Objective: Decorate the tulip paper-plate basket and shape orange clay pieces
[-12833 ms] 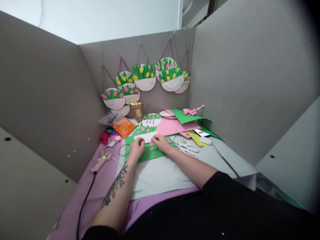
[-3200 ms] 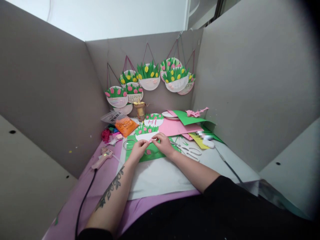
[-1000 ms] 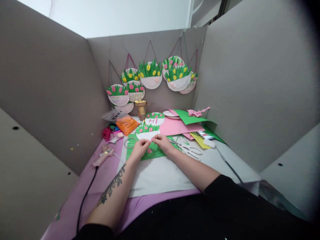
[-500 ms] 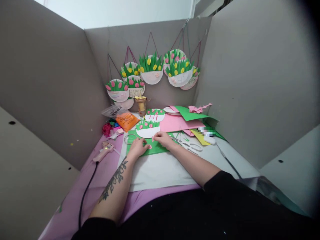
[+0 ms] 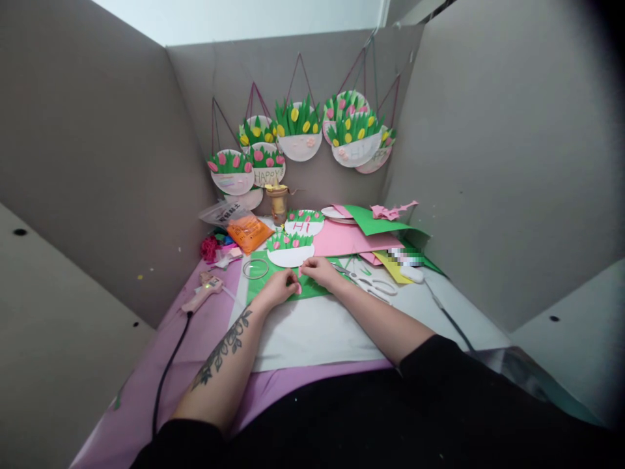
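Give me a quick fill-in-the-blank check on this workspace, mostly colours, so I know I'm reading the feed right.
The right hand pinches a small piece coloured ____.
Beneath the left hand lies a sheet coloured ____.
The red letters on the lying plate spell ____.
The scissors have ____ handles.

Missing words: pink; green; Hi; white.

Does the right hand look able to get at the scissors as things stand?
Probably yes: the scissors lie close beside the right hand, handles uncovered. It seems to be pinching a small pink piece, though, which may need putting down first.
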The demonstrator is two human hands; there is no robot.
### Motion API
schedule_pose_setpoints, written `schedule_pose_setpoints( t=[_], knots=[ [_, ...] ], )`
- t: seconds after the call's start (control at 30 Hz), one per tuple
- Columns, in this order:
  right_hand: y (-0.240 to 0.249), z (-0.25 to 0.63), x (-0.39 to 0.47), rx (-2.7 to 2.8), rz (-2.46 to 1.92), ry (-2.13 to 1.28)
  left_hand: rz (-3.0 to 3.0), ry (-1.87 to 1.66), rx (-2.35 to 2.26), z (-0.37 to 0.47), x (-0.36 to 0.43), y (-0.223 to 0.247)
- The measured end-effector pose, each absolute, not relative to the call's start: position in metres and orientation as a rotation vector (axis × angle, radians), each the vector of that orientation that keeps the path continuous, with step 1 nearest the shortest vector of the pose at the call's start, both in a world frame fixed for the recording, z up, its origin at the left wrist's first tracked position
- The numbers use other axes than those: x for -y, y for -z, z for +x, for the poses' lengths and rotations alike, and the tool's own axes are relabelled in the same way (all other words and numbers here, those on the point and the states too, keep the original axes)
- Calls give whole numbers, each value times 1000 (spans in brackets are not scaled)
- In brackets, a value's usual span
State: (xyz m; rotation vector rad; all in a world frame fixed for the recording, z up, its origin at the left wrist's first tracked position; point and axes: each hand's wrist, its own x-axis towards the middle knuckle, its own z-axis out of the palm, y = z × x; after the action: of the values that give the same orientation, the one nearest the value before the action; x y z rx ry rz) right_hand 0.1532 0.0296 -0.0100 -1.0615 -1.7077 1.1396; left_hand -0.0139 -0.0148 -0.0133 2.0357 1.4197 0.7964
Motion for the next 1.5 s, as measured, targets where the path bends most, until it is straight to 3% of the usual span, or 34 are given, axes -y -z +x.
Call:
schedule_pose_setpoints(
  t=[0.33, 1.5],
  knots=[
    [3, 155, -27, 1557, -889, -1186, 1492, -1285, -1290, -8, 13, -2],
    [3, 152, -23, 1712, -1006, -1114, 1475, -1198, -1323, -10, 13, 5]
  ],
)
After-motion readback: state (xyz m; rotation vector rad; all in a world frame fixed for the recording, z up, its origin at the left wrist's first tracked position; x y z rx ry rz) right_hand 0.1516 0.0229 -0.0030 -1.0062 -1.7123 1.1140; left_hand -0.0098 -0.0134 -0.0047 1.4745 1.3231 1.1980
